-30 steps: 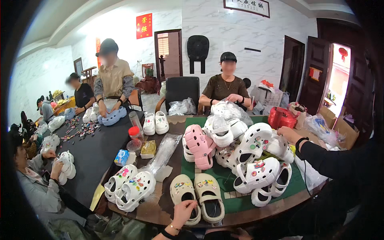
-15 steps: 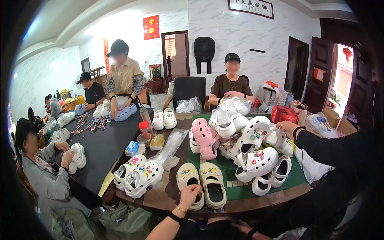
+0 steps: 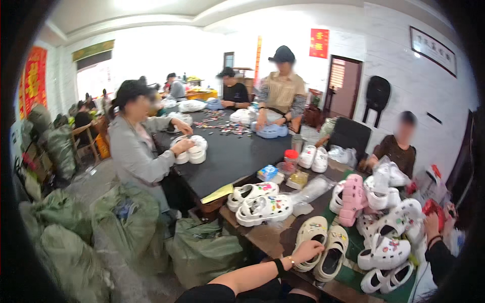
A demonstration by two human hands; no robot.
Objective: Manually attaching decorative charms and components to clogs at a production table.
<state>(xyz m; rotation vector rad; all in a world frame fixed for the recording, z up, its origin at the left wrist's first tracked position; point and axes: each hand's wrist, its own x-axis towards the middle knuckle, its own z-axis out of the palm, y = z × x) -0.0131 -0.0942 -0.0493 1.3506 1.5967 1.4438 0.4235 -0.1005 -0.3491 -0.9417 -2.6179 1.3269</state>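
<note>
My left hand [image 3: 307, 251] reaches in from the lower edge, a dark band and a thin bracelet at its wrist. Its fingers are pinched together over the inner side of the left beige clog [image 3: 314, 227]; whatever they hold, if anything, is hidden. Beside it lies the matching right beige clog [image 3: 333, 250], heel toward me. Both carry small coloured charms on their toes. My right hand does not show.
White clogs with charms [image 3: 265, 209] lie to the left, and a pile of white clogs [image 3: 386, 252] with a pink clog [image 3: 352, 199] to the right. A co-worker's hand [image 3: 432, 225] is at the right. Green sacks [image 3: 207, 252] crowd the floor.
The view has swung left, so the table and clogs sit further right. My left hand stays at the left beige clog. My right hand, low at the edge before, has dropped from sight.
</note>
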